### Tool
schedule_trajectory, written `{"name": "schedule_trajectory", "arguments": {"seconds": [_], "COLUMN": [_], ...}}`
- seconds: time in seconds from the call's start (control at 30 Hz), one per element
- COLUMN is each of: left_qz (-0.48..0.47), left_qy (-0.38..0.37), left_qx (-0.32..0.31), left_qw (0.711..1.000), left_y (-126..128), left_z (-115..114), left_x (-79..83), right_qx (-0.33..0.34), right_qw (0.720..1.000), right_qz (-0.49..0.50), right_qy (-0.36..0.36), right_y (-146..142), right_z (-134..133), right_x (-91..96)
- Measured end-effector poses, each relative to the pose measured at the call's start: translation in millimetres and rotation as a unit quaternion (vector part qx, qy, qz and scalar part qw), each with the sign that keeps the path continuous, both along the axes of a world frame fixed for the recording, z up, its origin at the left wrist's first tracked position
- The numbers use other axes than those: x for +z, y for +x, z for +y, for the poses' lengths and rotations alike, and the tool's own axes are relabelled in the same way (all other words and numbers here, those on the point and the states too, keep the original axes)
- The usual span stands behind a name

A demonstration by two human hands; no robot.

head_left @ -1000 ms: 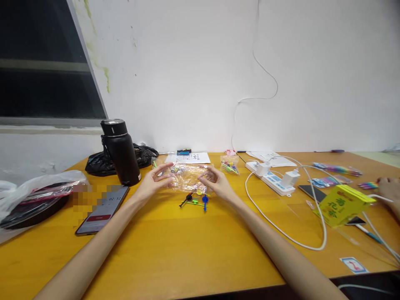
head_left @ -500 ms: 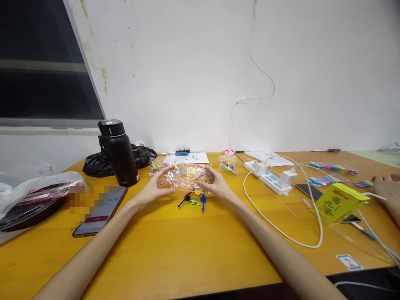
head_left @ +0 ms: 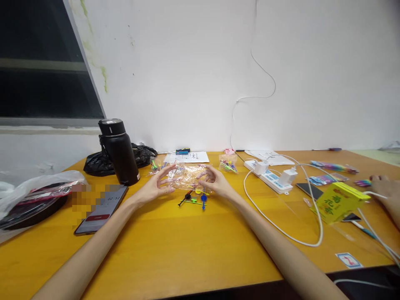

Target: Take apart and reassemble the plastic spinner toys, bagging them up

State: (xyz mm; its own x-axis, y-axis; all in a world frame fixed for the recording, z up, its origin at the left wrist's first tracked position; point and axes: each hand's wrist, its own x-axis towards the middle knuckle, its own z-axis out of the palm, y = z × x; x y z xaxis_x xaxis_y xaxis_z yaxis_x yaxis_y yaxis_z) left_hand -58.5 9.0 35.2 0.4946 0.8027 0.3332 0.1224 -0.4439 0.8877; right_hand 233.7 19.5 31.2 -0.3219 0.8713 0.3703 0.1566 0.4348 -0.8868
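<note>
Left hand: the left hand (head_left: pixel 156 186) was raised just above the table, fingers curled loosely, thumb and fingertips pinching the left end of the clear plastic bag (head_left: pixel 186 176).
Right hand: the right hand (head_left: pixel 218 183) mirrored it, fingers bent and gripping the bag's right end.
Clear plastic bag: crumpled and see-through, it was stretched between the two hands, near the middle of the table's far half, with small coloured bits showing inside.
Below the bag: a black pin (head_left: pixel 185 198), a blue pin (head_left: pixel 203 199), a green piece (head_left: pixel 193 201) and a yellow piece (head_left: pixel 198 192) lay loose on the wooden table (head_left: pixel 175 246).
Left side: a black flask (head_left: pixel 119 151) stood upright, a black plastic bag (head_left: pixel 141 155) behind it, and a phone (head_left: pixel 101 208) lay flat, screen up, near the left forearm.
Behind: a printed sheet (head_left: pixel 191 157) and a small bag of coloured sticks (head_left: pixel 228 164) lay near the wall.
Right side: a white power strip (head_left: pixel 269 178) carried two plugs, its white cable (head_left: pixel 281 231) looping over the table; a yellow carton (head_left: pixel 339 203) lay tilted beside it.
Far right: another person's hand (head_left: pixel 386 187) rested on the table edge, well apart from the bag.
</note>
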Motion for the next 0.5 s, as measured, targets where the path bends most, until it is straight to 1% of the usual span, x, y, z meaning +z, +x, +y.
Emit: {"name": "schedule_trajectory", "arguments": {"seconds": [0.13, 0.2, 0.3, 0.33, 0.4, 0.43, 0.5], "left_qz": [-0.007, 0.005, 0.033, 0.043, 0.078, 0.107, 0.173], "left_qy": [0.013, 0.014, 0.027, 0.048, 0.125, 0.172, 0.251], "left_qx": [-0.003, 0.003, 0.048, 0.072, 0.121, 0.137, 0.144], "left_qw": [1.000, 1.000, 0.998, 0.995, 0.982, 0.970, 0.941], "left_y": [-0.7, 0.2, 3.6, 5.3, 9.7, 12.3, 17.8], "left_z": [1.1, 0.6, -2.0, -3.6, -8.0, -10.8, -17.1], "left_x": [-0.3, -0.5, 0.1, 0.8, 2.9, 4.1, 6.1], "right_qx": [-0.004, 0.000, 0.001, -0.002, -0.004, -0.002, 0.007], "right_qw": [1.000, 1.000, 1.000, 1.000, 0.999, 0.999, 0.998], "right_qz": [-0.010, -0.010, -0.012, -0.015, -0.026, -0.032, -0.041], "right_qy": [0.008, 0.011, 0.016, 0.021, 0.034, 0.041, 0.048], "right_y": [1.2, 1.5, 0.7, 0.0, -2.4, -4.0, -7.9], "right_z": [0.8, 1.3, 0.9, 0.1, -2.5, -4.4, -8.8], "right_x": [-1.5, -2.5, -2.8, -2.5, -1.2, -0.4, 1.4]}}
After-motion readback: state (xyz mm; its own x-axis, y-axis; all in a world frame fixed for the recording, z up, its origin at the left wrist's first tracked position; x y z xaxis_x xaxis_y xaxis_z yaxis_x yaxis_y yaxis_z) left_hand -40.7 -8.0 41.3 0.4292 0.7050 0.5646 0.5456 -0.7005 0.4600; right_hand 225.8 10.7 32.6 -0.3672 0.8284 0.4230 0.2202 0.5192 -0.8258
